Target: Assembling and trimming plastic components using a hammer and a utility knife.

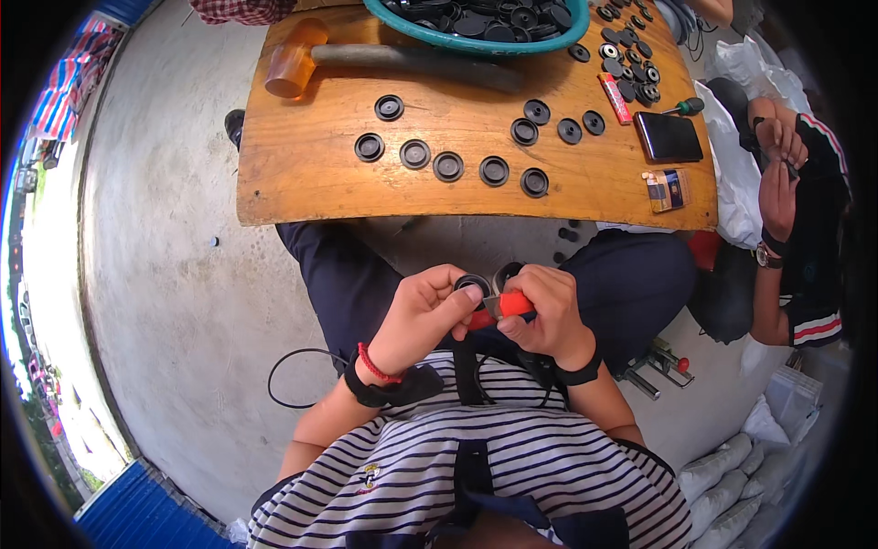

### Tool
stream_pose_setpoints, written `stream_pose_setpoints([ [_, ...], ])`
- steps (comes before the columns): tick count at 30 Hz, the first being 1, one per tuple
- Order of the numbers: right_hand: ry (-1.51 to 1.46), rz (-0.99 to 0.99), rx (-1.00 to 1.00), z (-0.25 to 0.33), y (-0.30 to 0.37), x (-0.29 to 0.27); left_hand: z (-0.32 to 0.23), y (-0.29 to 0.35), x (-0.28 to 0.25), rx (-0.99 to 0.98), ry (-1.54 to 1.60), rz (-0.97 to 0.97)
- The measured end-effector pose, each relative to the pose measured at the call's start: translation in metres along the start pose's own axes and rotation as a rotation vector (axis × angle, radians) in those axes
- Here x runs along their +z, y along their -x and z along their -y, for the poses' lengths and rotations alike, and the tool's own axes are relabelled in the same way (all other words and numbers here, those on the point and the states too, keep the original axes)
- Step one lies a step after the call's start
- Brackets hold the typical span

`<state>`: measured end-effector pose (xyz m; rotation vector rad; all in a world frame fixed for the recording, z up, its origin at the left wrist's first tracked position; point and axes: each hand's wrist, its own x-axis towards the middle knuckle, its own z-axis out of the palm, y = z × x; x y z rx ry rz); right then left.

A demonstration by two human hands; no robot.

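Over my lap, my left hand [432, 306] pinches a round black plastic cap [472, 285] between thumb and fingers. Close against it, my right hand [547, 306] is closed around a red-handled tool [515, 304] with a short grey metal part. Whether that tool is a cutter or a knife I cannot tell, since my fingers cover much of it. The metal part is right beside the cap; contact between them is hard to make out. On the wooden table [311, 197] in front of me lie several similar black caps [448, 166], set out in loose rows.
A teal basin [574, 38] full of black parts stands at the table's far side, beside a mallet [297, 69]. Toward the right are a dark wallet-like case [669, 137], a red tube [615, 99], a green-handled screwdriver [688, 107] and a small packet [668, 189]. Another person [814, 229] sits at right.
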<state>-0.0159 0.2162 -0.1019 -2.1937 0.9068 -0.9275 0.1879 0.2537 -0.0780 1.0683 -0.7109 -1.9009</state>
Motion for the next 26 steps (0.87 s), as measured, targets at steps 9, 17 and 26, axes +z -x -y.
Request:
stream_pose_setpoints([
  [9, 0.06, -0.015, -0.042, 0.005, -0.008, 0.005, -0.004, -0.001, -0.008, -0.124, 0.177, 0.14],
  [17, -0.122, -0.035, 0.063, 0.0, -0.002, -0.003, 0.0, -0.003, -0.007, -0.195, 0.217, 0.232],
  [26, 0.02, 0.044, -0.13, 0.006, -0.005, -0.008, -0.004, -0.003, -0.006, -0.19, 0.167, 0.244],
])
